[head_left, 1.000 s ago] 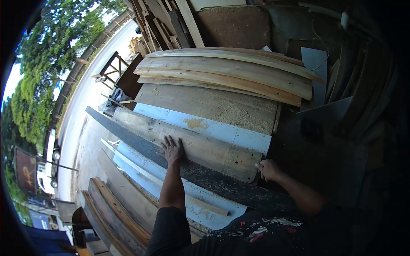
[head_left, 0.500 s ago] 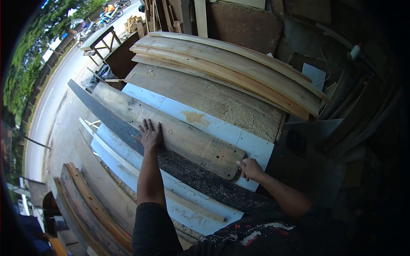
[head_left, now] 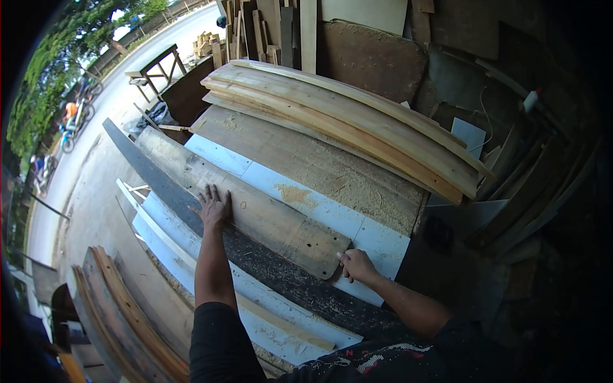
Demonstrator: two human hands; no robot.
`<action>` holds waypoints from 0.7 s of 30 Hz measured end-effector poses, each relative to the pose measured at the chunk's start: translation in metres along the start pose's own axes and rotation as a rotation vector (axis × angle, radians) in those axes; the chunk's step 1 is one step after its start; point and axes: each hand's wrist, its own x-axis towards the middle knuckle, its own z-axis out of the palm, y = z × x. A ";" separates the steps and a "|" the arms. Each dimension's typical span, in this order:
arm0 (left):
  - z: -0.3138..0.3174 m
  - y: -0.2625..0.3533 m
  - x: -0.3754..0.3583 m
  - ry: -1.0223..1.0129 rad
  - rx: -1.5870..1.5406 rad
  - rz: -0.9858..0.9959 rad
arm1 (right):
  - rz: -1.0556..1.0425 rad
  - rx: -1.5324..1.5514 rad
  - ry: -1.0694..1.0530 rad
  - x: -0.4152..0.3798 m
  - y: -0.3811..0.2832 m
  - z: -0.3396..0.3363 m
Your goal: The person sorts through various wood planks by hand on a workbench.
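Observation:
A long, flat wooden board [head_left: 268, 214] with rounded corners and a few dark holes near its right end lies across the work surface. My left hand [head_left: 213, 206] rests on the board's near edge with its fingers spread. At the right end, my right hand [head_left: 357, 265] is closed on the board's edge, thumb on top; its curled fingers are partly hidden. Under and in front of the board runs a black, dusty plank [head_left: 274, 255]. White panels [head_left: 377, 239] show beyond the board and at its right end.
Curved wooden planks [head_left: 345, 115] are stacked at the back, over a brown sheet [head_left: 287, 147] scattered with sawdust. More curved planks [head_left: 121, 306] stand at the lower left. A pale strip [head_left: 166, 233] lies nearer me. Motorbikes [head_left: 76, 124] are on the road at upper left.
The board has slid left along the white panels, with both my hands moving along on it. My view has turned slightly, and the motorbikes appear farther left and lower.

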 end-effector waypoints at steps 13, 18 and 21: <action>0.024 0.048 -0.027 0.054 -0.090 -0.081 | -0.229 0.211 -0.004 -0.038 0.023 0.026; 0.019 0.044 -0.021 0.049 -0.089 -0.109 | -0.238 0.315 -0.116 -0.019 0.021 0.029; 0.025 0.037 -0.008 0.075 -0.082 -0.116 | -0.258 0.285 -0.119 -0.016 0.010 0.030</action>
